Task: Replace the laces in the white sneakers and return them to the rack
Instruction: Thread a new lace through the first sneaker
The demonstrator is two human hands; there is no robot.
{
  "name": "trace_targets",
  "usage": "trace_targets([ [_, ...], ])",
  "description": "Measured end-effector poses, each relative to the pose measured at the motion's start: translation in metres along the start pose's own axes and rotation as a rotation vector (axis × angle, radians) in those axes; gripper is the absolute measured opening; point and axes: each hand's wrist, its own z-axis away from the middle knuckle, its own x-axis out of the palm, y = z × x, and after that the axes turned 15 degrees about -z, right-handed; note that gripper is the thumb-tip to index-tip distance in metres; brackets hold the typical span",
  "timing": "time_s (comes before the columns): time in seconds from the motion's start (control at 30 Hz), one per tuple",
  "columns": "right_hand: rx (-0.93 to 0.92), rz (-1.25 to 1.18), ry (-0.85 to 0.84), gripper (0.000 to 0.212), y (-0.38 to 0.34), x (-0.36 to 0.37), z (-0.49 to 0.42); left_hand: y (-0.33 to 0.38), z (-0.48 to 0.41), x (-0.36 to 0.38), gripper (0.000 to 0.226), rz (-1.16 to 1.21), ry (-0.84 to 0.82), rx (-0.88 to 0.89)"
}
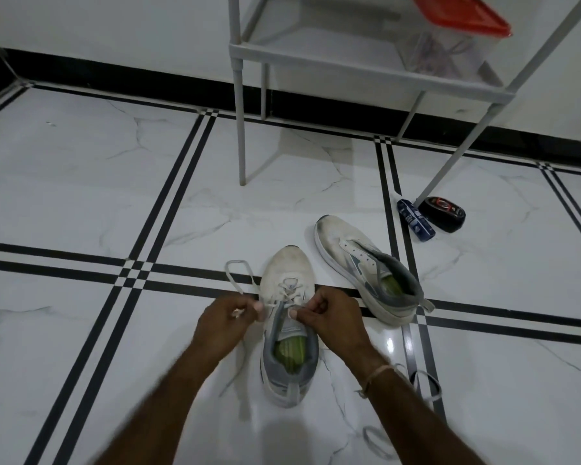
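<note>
1. Pinching with both hands: the left hand holds a run of the white lace between thumb and curled fingers. The right hand pinches the other run just right of the eyelets.
2. Both hands sit at the throat of the near sneaker, one on each side and touching it or nearly so. It stands on the tiled floor with its long axis running near to far, toe away and heel toward the person.
3. From the left grip, the lace's slack loops out far-left across the floor. From the right grip, it runs a short way left into the crossings already threaded over the tongue. The next empty eyelets appear to lie on the near side of both grips, toward the collar, so I judge the lacing will work toward the person. Neither hand is clearly nearer.
4. A second sneaker lies to the right and farther off, with its toe pointing far-left and its eyelets bare.
5. The rack stands at the far wall, well apart from both shoes. A box with a red lid sits on its shelf.
6. Loose laces lie on the floor near right.
7. No writing can be read. The second sneaker has a grey-blue side stripe with no legible name. The print on the blue tube and the black tin by the rack's right leg is too small to make out.
</note>
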Motion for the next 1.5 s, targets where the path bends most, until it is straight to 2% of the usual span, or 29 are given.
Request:
trace_targets([
  [0.07,0.01,-0.018,0.002,0.039,0.004,0.003,0.002,-0.001,-0.002,-0.008,0.032,0.754,0.029,-0.268],
  [0.1,0.019,-0.029,-0.003,0.04,0.006,0.003,0.004,-0.001,-0.003,-0.009,0.027,1.059,0.043,-0.339],
  [0.13,0.031,-0.04,-0.01,0.041,0.007,0.004,0.005,0.0,-0.004,-0.008,0.023,1.239,0.055,-0.371],
  [0.17,0.041,-0.044,-0.017,0.041,0.008,0.005,0.006,0.002,-0.006,-0.005,0.023,1.309,0.064,-0.398],
  [0.2,0.047,-0.041,-0.019,0.041,0.009,0.006,0.006,0.004,-0.006,-0.002,0.025,1.268,0.073,-0.412],
  [0.23,0.047,-0.036,-0.019,0.04,0.008,0.006,0.005,0.011,-0.004,0.0,0.026,1.123,0.081,-0.421],
  [0.33,0.039,-0.053,-0.008,0.041,0.007,0.004,0.004,0.015,0.003,0.015,0.018,0.476,0.082,-0.361],
  [0.4,0.052,-0.047,0.0,0.042,0.009,0.0,0.005,0.011,0.006,0.025,0.008,0.351,0.052,-0.319],
  [0.43,0.05,-0.035,-0.008,0.041,0.01,-0.001,0.006,0.008,0.007,0.028,0.011,0.332,0.063,-0.278],
  [0.5,0.028,-0.01,-0.029,0.039,0.009,-0.001,0.005,0.002,0.003,0.028,0.023,0.181,0.096,-0.094],
  [0.57,0.004,0.012,-0.038,0.038,0.007,0.001,0.002,0.001,-0.006,0.025,0.027,-0.086,0.083,0.07],
  [0.7,-0.034,0.073,-0.036,0.034,0.008,0.002,-0.002,0.005,-0.02,0.023,0.01,-0.421,0.1,0.172],
  [0.9,-0.051,0.087,-0.043,0.034,0.007,0.0,-0.004,0.001,-0.023,0.025,0.017,-0.424,0.084,0.329],
  [1.03,-0.027,0.096,-0.071,0.032,0.007,0.002,-0.001,-0.005,-0.024,0.032,0.01,-0.508,0.151,0.394],
  [1.1,-0.015,0.019,-0.075,0.025,0.007,0.0,0.001,-0.005,-0.02,0.031,0.006,-0.436,0.161,0.43],
  [1.17,-0.076,-0.082,-0.076,0.014,-0.001,0.0,0.0,-0.002,-0.018,0.022,0.026,-0.313,0.179,0.421],
  [1.2,-0.13,-0.054,-0.09,0.013,-0.009,0.003,-0.005,0.002,-0.02,0.016,0.024,-0.274,0.188,0.411],
  [1.27,-0.165,0.076,-0.213,0.012,-0.022,0.017,-0.012,0.009,-0.025,0.006,0.009,-0.248,0.221,0.412],
  [1.3,-0.149,0.132,-0.295,0.005,-0.029,0.027,-0.013,0.013,-0.026,0.004,0.015,-0.254,0.235,0.429],
  [1.33,-0.124,0.153,-0.352,0.016,-0.035,0.035,-0.012,0.019,-0.026,0.002,0.019,-0.247,0.23,0.431],
  [1.4,-0.017,-0.053,-0.346,0.03,-0.04,0.032,-0.011,0.028,-0.025,0.001,0.015,-0.221,0.293,0.388],
  [1.47,0.082,-0.408,-0.275,0.023,-0.052,0.01,-0.013,0.031,-0.022,-0.001,0.008,-0.238,0.504,0.318],
  [1.5,0.118,-0.539,-0.245,0.02,-0.058,-0.001,-0.015,0.034,-0.019,-0.002,0.013,-0.226,0.556,0.319],
])
